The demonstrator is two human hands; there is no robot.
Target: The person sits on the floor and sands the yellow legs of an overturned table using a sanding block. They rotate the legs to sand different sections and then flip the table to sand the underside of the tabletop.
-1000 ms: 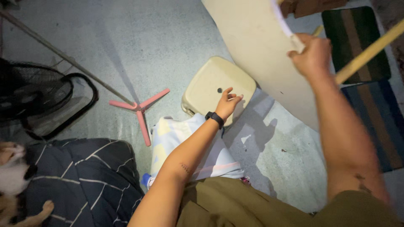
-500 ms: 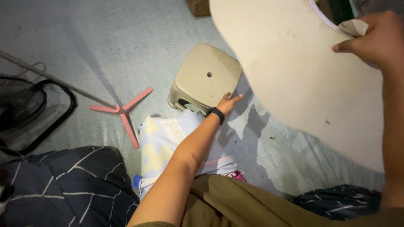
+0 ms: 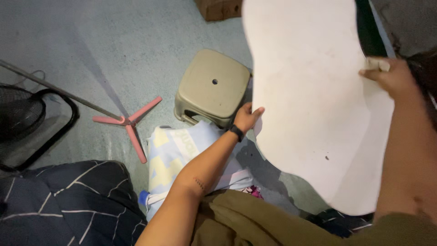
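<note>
Here I see the right hand (image 3: 393,78) with its grip pinched on the right edge of the white board (image 3: 309,100), a small pale scrap caught under the fingers. The left hand (image 3: 248,117) lies loosely spread against the board's left edge, just beside the beige stool (image 3: 211,86). Left of the stool, bare floor (image 3: 100,50) lies open around the pink stand (image 3: 129,124).

The large curvy-edged board (image 3: 314,105) is showing off-white with small dark specks; the square plastic stool (image 3: 211,86) is looking dull beige; the three-legged stand base (image 3: 129,123) is showing pink; the folded cloth (image 3: 175,157) is wearing pale yellow and light blue blocks; the dark navy bedding (image 3: 63,205) is carrying thin white lines
</note>
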